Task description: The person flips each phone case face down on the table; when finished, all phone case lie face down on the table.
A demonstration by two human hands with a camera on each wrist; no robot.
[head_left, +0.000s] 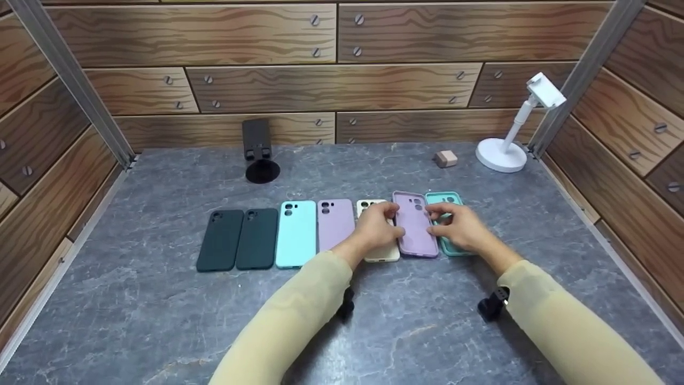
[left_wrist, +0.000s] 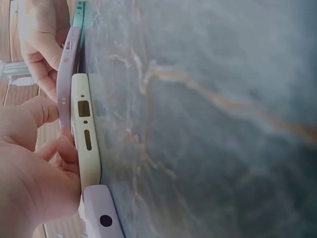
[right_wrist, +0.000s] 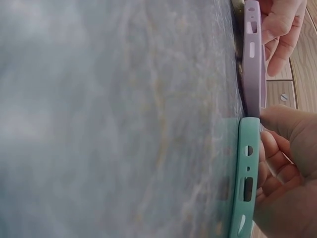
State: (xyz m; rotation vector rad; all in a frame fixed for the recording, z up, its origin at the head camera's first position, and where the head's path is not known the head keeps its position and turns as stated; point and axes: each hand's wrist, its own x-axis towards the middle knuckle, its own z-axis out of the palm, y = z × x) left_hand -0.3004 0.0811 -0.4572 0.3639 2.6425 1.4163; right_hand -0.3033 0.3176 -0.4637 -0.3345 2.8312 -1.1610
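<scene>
Several phone cases lie in a row on the grey marble table (head_left: 160, 321): two dark green (head_left: 220, 239), a light cyan (head_left: 296, 233), a lilac (head_left: 335, 223), a cream (head_left: 382, 254) and a teal one (head_left: 451, 199). Between the cream and teal cases is a purple case (head_left: 414, 224). My left hand (head_left: 380, 225) pinches its left edge and my right hand (head_left: 454, 224) pinches its right edge. In the left wrist view the purple case (left_wrist: 67, 74) stands slightly higher than the cream case (left_wrist: 85, 134). The right wrist view shows the purple case (right_wrist: 251, 59) beside the teal case (right_wrist: 245, 183).
A black phone stand (head_left: 260, 152) stands at the back left of the row. A white stand (head_left: 507, 144) is in the back right corner, with a small beige block (head_left: 445, 158) near it. Wood-panel walls (head_left: 331, 80) close in three sides.
</scene>
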